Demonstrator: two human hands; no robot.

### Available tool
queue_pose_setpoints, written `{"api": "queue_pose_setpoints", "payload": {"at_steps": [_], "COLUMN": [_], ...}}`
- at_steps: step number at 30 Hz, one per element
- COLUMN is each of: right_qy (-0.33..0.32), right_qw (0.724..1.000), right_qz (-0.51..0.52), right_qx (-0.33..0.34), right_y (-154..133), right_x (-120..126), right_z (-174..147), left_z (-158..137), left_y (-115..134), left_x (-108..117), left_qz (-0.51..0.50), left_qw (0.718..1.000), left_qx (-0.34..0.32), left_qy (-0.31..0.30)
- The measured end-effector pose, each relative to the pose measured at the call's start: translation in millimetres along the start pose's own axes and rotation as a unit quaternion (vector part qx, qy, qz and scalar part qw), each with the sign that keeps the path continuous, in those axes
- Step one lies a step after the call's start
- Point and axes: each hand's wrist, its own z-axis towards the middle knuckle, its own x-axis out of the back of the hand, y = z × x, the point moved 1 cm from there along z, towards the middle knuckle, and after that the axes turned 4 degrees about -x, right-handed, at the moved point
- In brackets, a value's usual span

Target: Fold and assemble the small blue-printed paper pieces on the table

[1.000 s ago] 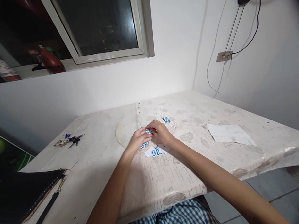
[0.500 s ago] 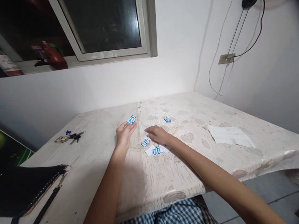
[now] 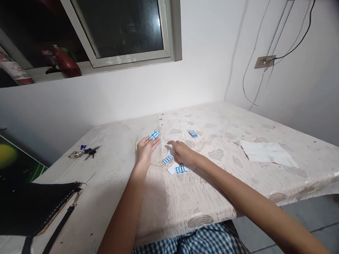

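The left hand [image 3: 145, 148], at the centre of the frame, has its grip closed around a small bunch of blue-and-white paper pieces [image 3: 154, 134], raised at the fingertips; the right hand [image 3: 182, 151], just right of centre, has its index finger stretched towards the left, while whether its grip grasps anything I cannot tell; below its fingers a blue-marked strip [image 3: 167, 159] lies on the table [image 3: 216, 199], with overlapping paper cutouts [image 3: 181, 169] near it, lower in the frame; a small blue-and-white pile [image 3: 192, 133] sits right of centre, beyond the right hand; keys [image 3: 90, 152] lie at centre left.
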Motion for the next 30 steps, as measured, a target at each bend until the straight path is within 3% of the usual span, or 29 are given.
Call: {"api": "queue_pose_setpoints", "payload": {"at_steps": [6,9,14,19,30], "right_qy": [0.011,0.087,0.197,0.174,0.195], "right_qw": [0.979,0.969,0.973,0.983,0.968], "right_qz": [0.202,0.224,0.124,-0.039,-0.148], "right_qx": [-0.025,-0.052,0.004,0.033,0.06], "right_y": [8.7,12.8,7.2,-4.7,-12.1], "right_x": [7.9,15.5,21.8,18.6,18.9], "right_z": [4.2,8.0,4.1,-2.9,-5.7], "left_z": [0.5,-3.4,-12.5,-15.3,-17.0], "left_y": [-4.2,-8.1,-16.0,-20.1,-19.3], "left_x": [-2.3,-6.3,-14.7,-18.0,-20.6], "left_qz": [0.026,0.069,0.099,0.085,0.012], "left_qw": [1.0,0.995,0.976,0.974,0.969], "left_qx": [0.014,0.055,0.129,0.134,0.129], "left_qy": [-0.011,-0.042,-0.144,-0.16,-0.208]}}
